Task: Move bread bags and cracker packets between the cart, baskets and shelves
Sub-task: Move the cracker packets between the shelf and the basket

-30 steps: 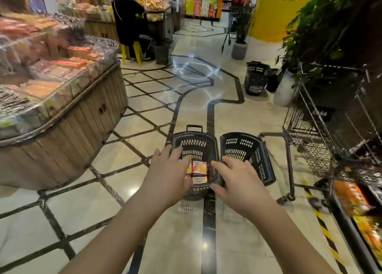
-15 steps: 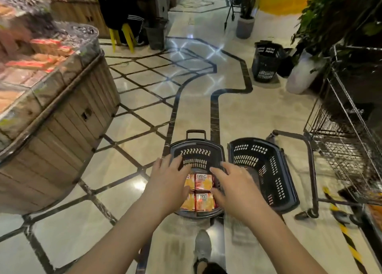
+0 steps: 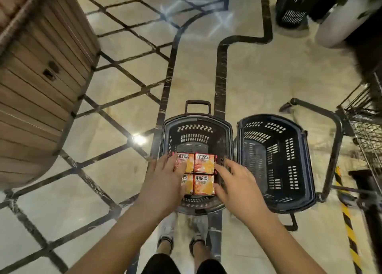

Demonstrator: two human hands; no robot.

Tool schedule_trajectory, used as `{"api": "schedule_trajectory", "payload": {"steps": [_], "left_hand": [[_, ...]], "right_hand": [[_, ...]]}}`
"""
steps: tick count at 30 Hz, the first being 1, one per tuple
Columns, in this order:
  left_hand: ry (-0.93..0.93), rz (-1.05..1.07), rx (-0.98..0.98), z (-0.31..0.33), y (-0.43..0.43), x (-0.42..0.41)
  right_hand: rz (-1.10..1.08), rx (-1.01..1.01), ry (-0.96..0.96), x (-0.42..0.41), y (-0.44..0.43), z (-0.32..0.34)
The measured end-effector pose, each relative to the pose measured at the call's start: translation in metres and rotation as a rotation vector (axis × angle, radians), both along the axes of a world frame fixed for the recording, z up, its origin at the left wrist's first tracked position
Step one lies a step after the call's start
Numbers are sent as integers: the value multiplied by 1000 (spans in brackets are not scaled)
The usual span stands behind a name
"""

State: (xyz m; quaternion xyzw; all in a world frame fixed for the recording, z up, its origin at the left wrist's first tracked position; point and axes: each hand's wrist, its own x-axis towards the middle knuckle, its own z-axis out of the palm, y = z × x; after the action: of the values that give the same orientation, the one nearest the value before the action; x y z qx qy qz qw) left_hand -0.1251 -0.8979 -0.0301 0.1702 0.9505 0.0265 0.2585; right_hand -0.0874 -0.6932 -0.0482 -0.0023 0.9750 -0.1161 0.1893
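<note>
Display stand: a round wooden stand clad in vertical slats (image 3: 37, 87) fills the left edge and rests on the floor.
Floor: polished beige stone tiles (image 3: 258, 83) crossed by a lattice of dark marble strips, with two wider dark bands running up the middle. A bright lamp reflection (image 3: 139, 139) sits just left of the baskets.
Left hand: the left hand (image 3: 165, 178) reaches into the nearer basket, its fingers fairly straight and lying over the left-hand packets. It presses on them and is not closed round them.
Cracker packets: four orange square cracker packets with white lettering (image 3: 203, 173) form a two-by-two block in the near half of the basket, between the two hands.
Left basket: a black slotted plastic basket with a loop handle at its far end (image 3: 196, 129) stands on the floor and holds the packets.
Right hand: the right hand (image 3: 237, 182) has spread, loose fingers touching the block's right edge, unclenched.
Right basket: a second black slotted plastic basket (image 3: 275, 162) stands just beside the first, its sides almost touching it.
Cart: a metal wire cart (image 3: 365, 129) stands at the right edge, near a yellow-and-black striped floor tape (image 3: 349, 222).
Far right corner: another black basket (image 3: 297, 4) stands beside a white rounded pot (image 3: 334, 31).
</note>
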Motion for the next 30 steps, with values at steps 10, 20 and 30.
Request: {"api": "schedule_trajectory", "payload": {"steps": [10, 20, 30], "left_hand": [[-234, 38, -18, -223, 1, -30], [-363, 2, -181, -418, 17, -26], [-566, 78, -391, -498, 33, -38]], "right_hand": [[-110, -54, -123, -18, -2, -212], [-64, 37, -282, -15, -10, -386], [-9, 50, -447, -23, -6, -446]]}}
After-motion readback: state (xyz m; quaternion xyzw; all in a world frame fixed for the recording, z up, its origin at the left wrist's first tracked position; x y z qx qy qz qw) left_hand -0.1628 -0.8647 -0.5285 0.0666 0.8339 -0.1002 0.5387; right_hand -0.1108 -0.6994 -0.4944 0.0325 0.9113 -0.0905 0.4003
